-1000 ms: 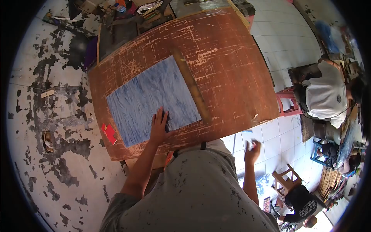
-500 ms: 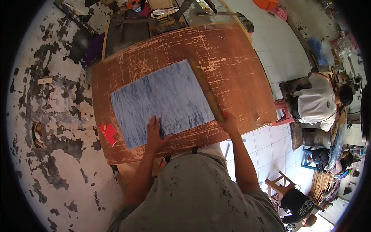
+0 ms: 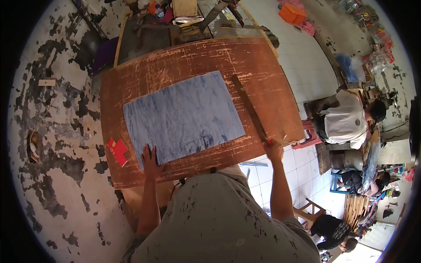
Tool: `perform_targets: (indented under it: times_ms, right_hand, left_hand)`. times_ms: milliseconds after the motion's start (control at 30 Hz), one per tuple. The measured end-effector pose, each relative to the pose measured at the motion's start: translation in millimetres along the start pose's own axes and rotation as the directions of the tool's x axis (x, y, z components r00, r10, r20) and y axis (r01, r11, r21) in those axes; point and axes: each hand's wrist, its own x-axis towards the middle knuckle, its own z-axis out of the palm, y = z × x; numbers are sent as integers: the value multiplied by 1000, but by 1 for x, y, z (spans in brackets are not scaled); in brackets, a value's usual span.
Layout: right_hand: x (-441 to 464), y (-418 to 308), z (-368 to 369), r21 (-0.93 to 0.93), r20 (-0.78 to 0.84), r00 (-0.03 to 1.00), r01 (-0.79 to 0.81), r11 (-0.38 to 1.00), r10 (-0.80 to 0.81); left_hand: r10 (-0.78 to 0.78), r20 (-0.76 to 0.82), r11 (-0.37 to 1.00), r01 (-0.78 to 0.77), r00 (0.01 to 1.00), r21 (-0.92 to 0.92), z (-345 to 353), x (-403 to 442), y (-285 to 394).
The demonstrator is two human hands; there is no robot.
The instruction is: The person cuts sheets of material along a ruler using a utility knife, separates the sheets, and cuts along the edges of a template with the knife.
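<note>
A blue-grey streaked sheet (image 3: pixel 184 116) lies flat and slightly turned on a scratched reddish-brown board (image 3: pixel 272 87). My left hand (image 3: pixel 151 163) rests with fingers spread on the sheet's near left corner. Off the sheet's right side, my right hand (image 3: pixel 273 150) is closed around the near end of a long, narrow brown straightedge (image 3: pixel 250 107). The straightedge slants across the board, apart from the sheet. Something small and red shows at my right fingers, too small to name.
A red paper piece (image 3: pixel 117 152) lies at the board's left edge. Beyond the board are a bottle (image 3: pixel 158 11) and stacked items. A peeling wall (image 3: pixel 57 175) stands left. Seated people, one in a white shirt (image 3: pixel 346 118), and a red stool (image 3: pixel 309 135) are at right.
My right hand has drawn the straightedge rightward, away from the sheet's right edge. My left hand has shifted left across the sheet to its near left corner.
</note>
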Motion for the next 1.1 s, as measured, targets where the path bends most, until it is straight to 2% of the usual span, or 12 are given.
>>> perform_targets:
  times_ms: [267, 333, 467, 500, 633, 700, 767, 800, 867, 900, 967, 1100]
  right_hand:
    - [91, 82, -16, -66, -204, 979, -13, 998, -1]
    - [100, 82, -18, 183, -344, 939, 82, 980, -15]
    - [76, 53, -17, 508, -310, 943, 55, 860, 124]
    - [78, 68, -4, 639, -133, 982, -20, 769, 136]
    - [58, 49, 25, 643, -92, 979, -80, 762, 181]
    - [70, 43, 26, 331, 32, 996, -92, 939, 86]
    - [83, 46, 33, 86, 91, 995, -53, 995, 46]
    - [81, 41, 29, 87, 89, 994, -77, 993, 69]
    - [77, 18, 18, 153, -202, 978, -16, 988, 47]
    - [81, 19, 20, 157, -206, 977, -27, 987, 60]
    - [90, 31, 36, 55, -382, 923, 66, 996, -40]
    - [109, 47, 31, 250, -215, 964, -102, 963, 157]
  left_hand:
    - [30, -16, 997, -31, 999, -67, -12, -1, -1]
    - [37, -15, 996, -38, 999, -83, -13, 0, -4]
    - [68, -48, 994, -72, 997, -85, -6, 5, -3]
    - [96, -92, 990, -105, 991, -95, -5, 3, -1]
    - [268, 34, 955, -260, 963, -145, -3, 37, 52]
    - [330, 52, 935, -319, 942, -153, 0, 55, 82]
    - [458, 159, 889, -447, 875, -99, 11, 71, 109]
    - [475, 171, 880, -463, 863, -105, 14, 78, 125]
    - [542, 144, 841, -533, 828, -99, 18, 90, 149]
    - [553, 148, 833, -544, 820, -99, 26, 95, 150]
    - [556, 142, 831, -549, 819, -87, 45, 102, 150]
    - [553, 184, 832, -550, 813, -73, 38, 105, 154]
